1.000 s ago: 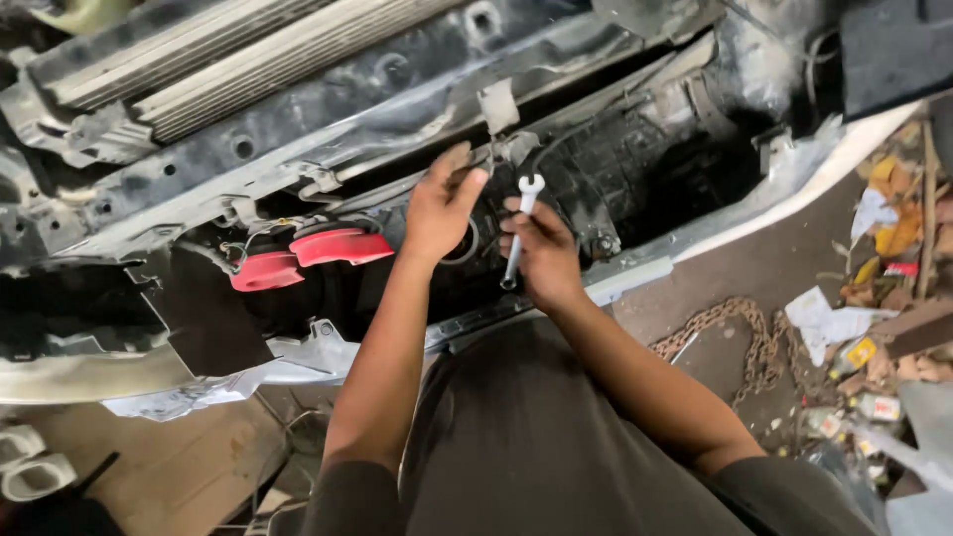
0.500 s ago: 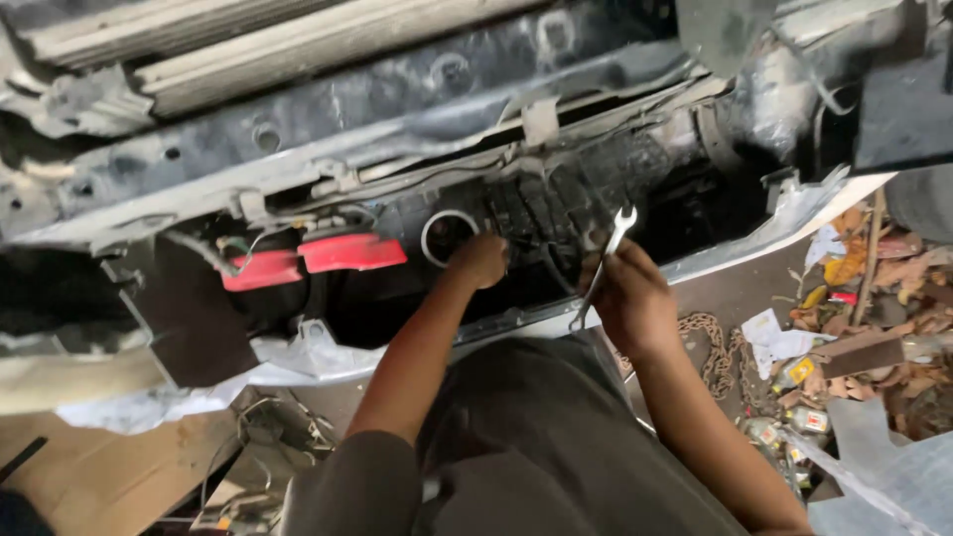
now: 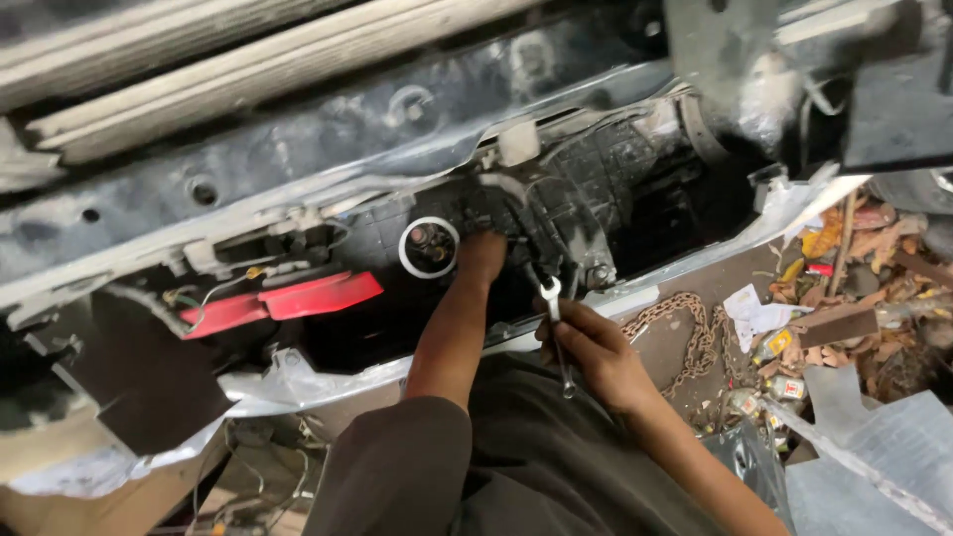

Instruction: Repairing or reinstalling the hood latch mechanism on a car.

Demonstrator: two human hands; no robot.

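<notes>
The shiny silver metal spanner was in the right hand, with its open end pointing up toward the dark, dirty engine block just above the fingers. The right fingers were wrapped tight around the middle of the spanner, and the long handle stuck out below them toward the person's dark shirt. The left hand reached up into the dark part of the car, just right of a white round ring with a dark hole in it. Its fingers were tucked out of sight behind the metal, so I could not tell if they were closed on something or loose. It looked like the step in hand was finding a bolt by feel while the spanner waited. The next move would likely need the open end lifted up past the fingers and set square on a bolt head near the left hand. Far to the left of both hands lay two flat red plastic pieces. To the right of the right fingers a rusty brown chain lay on the ground, with dry leaves and scraps beyond it.
</notes>
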